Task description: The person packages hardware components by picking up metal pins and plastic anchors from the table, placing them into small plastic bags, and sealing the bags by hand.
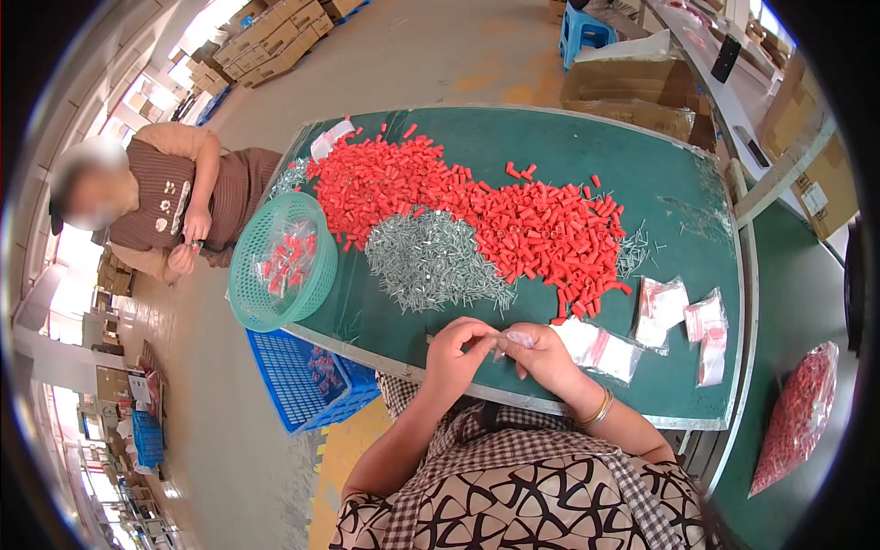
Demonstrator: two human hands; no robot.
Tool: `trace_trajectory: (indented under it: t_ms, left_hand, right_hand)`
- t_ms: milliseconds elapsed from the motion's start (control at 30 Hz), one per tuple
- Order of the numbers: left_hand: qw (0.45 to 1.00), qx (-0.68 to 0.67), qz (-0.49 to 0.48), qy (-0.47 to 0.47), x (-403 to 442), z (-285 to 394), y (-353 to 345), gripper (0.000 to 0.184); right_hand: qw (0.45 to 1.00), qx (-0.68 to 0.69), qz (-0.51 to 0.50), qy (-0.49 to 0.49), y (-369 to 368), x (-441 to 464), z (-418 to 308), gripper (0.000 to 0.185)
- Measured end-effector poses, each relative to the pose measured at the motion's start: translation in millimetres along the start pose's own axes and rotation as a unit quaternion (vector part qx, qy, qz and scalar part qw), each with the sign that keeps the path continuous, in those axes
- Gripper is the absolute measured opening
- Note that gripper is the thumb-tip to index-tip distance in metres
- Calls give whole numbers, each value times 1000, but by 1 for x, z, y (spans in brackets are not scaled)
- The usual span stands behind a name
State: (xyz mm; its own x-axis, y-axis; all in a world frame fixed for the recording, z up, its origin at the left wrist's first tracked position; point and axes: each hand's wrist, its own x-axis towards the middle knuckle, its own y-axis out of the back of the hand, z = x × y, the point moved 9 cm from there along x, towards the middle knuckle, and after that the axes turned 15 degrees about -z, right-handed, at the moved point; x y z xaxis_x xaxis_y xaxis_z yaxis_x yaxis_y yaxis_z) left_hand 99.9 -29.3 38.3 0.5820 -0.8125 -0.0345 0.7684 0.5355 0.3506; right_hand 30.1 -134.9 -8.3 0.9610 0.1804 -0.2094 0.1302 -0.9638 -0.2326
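Close to the table's front edge, my left hand (456, 355) and my right hand (543, 356) meet with their fingers pinched together. Between them is a small clear plastic bag (521, 339), partly hidden by the fingers. Just beyond my hands lies a heap of grey metal screws or nails (431, 261); their exact kind is too small to tell. Red plastic wall plugs (550, 234) spread in a long pile behind and beside it. Flat packs of clear bags (600, 351) rest right of my right hand, one partly behind it.
The green table (660, 174) has a metal rim. A teal basket (243, 275) with filled bags sits at its left corner, above a blue crate (298, 385). Another person (188, 197) stands at left, hands together. More bag packs (706, 335) and a red-filled sack (797, 417) are at right.
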Motion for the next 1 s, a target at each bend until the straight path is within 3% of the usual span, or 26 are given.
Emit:
trace_trajectory:
  t_ms: [100,200,300,333,400,500,533,733,1000]
  left_hand:
    - [997,60,35,21,-3,7,5,9]
    - [995,93,40,19,-7,4,4,15]
    - [990,128,46,-38,-8,13,7,18]
    - [986,142,50,-65,-9,18,9,18]
    - [999,1,39,-28,-10,-7,10,17]
    - [980,-194,30,19,-13,-29,8,12]
    - [966,-255,29,35,-14,-32,6,11]
    - [963,-266,36,26,-12,-26,0,24]
    - [960,-271,33,62,-16,-34,-9,14]
  right_hand:
    - [975,-158,70,139,2,-6,-32,15]
    - [911,-309,129,243,0,-13,-51,15]
    - [922,-292,122,225,2,-13,-50,14]
    - [950,-227,118,181,7,-11,-42,14]
    - [986,-93,108,91,14,-9,-21,14]
    - [994,26,106,27,16,-4,-3,12]
    - [993,37,109,38,15,-4,-7,12]
    - [993,68,85,34,14,-3,-6,9]
    - [992,17,108,60,17,-7,-13,14]
